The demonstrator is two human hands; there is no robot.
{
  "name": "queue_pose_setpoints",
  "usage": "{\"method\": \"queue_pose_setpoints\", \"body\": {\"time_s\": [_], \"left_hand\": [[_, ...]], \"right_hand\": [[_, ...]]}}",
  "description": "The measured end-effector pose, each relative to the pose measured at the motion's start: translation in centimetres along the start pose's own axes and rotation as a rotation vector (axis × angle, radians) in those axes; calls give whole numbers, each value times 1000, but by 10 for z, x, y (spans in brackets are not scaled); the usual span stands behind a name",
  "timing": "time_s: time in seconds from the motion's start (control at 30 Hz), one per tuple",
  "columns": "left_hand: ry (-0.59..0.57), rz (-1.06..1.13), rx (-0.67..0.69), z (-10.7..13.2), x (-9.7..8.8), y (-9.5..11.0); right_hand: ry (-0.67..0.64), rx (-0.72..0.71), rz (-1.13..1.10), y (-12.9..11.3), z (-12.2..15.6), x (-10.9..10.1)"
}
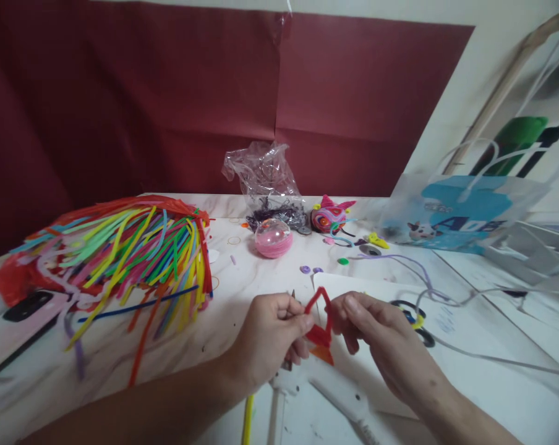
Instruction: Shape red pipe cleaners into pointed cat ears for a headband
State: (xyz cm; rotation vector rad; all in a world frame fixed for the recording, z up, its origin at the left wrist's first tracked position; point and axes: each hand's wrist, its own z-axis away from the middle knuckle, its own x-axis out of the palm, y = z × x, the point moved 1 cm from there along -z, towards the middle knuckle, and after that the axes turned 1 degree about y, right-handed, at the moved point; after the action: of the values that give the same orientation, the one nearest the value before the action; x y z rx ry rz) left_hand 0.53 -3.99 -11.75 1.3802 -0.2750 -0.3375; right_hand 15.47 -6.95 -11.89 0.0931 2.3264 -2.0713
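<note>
Between your hands, above bench point(247, 281): red fuzzy strip point(328, 307), bent to peak; shaping looks partway done. Your left hand point(273, 327) pinches one side; your right hand point(381, 327) has fingertips at other side, grip or mere touch cannot tell. Orange piece point(323, 355) just below, join unclear. Beyond: clear ball point(273, 238), lower half pink, top uncovered. Farther right, eared multicoloured ball point(330, 218) looks complete. To your left, bundle of strips point(140, 247), plenty unused.

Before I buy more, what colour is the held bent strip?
The bent strip is red, per the head view.
</note>
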Motion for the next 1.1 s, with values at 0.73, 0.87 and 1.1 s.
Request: {"method": "queue_pose_setpoints", "body": {"time_s": [0.73,0.87,1.1], "left_hand": [[157,256,106,6,-41,22],[160,290,92,7,-46,21],[109,289,88,6,-49,20]], "right_hand": [[-345,-1,166,-21,-30,48],[-335,-98,208,-16,-33,52],[-224,-205,352,-15,-33,51]]}}
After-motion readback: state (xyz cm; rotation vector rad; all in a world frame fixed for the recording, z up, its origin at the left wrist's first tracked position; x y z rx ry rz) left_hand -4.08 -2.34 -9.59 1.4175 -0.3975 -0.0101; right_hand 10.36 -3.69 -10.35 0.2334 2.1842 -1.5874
